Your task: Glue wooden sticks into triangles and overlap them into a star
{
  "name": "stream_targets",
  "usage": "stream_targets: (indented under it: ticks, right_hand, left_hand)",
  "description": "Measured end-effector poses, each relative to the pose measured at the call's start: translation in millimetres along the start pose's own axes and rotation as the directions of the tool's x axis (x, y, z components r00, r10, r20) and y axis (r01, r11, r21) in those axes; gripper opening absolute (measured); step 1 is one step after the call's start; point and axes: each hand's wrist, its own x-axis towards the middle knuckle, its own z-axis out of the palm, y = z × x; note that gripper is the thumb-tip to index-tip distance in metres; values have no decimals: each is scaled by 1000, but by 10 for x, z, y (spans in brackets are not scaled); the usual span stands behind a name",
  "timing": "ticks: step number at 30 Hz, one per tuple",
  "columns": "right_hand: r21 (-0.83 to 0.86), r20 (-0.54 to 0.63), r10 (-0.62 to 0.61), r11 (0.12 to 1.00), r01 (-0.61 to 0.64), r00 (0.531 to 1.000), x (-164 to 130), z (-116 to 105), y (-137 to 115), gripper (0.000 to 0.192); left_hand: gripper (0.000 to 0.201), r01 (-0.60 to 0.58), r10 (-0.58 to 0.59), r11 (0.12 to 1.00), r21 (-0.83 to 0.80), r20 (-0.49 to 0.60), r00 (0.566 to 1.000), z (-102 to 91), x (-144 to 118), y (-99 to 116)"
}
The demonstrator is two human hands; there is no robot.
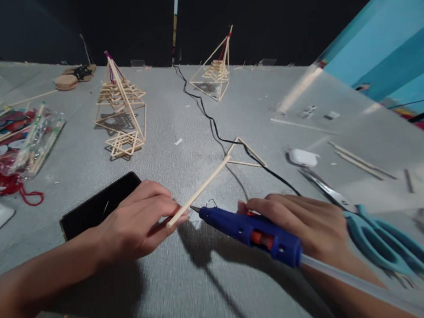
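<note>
My left hand (pixel 136 226) pinches the near end of a thin wooden stick (pixel 200 192) that slants up to the right above the grey table (pixel 193 288). My right hand (pixel 305 225) grips a blue hot glue gun (pixel 250 229). Its metal nozzle points left and sits right beside the stick's near end. A clear glue stick pokes out of the gun's back. The stick's far end meets a small open triangle of sticks (pixel 248 156) lying on the table. The gun's black cord (pixel 212 124) runs away across the table.
A black phone (pixel 94 207) lies under my left wrist. Teal scissors (pixel 383 238) and a white case (pixel 303 157) lie to the right. Two stick pyramids (pixel 122 107) (pixel 216 73) stand farther back. A bag of sticks and red yarn (pixel 9 155) sits at the left.
</note>
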Motion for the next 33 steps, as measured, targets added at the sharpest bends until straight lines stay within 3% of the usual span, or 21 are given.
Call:
stream_targets:
  ticks: [8,15,17,19,22,24,27,30,33]
  right_hand:
    - [50,-12,33,998,-32,999,-20,33,10,13]
    - [84,-19,44,996,-42,999,-8,-16,16,8]
    - [97,-30,93,991,-90,995,-14,-41,22,8]
    - [121,-26,158,981,-153,987,-32,-44,45,4]
    - [141,-32,270,955,-263,962,-61,10,102,4]
    - [136,-88,357,929,-344,930,-68,72,139,12]
    - [167,-116,453,886,-432,884,-69,152,178,15]
    - [214,-20,396,899,-383,918,-93,191,208,11]
    - [98,-12,321,943,-319,947,-140,205,228,10]
  left_hand:
    - [8,124,-125,992,-25,-53,991,-28,30,10]
    - [15,291,-324,928,-233,-122,938,8,3,-3]
    - [13,365,-434,860,-358,-135,891,18,37,21]
    - [11,456,-571,747,-484,-114,813,9,76,40]
    - [16,557,-719,560,-614,-25,695,-22,103,30]
    - [22,575,-763,453,-682,37,645,-37,97,6]
    - [29,551,-783,329,-767,106,614,-42,84,-10]
    - [32,521,-776,231,-822,168,609,-37,88,9]
    - [32,509,-775,174,-843,202,599,-37,101,30]
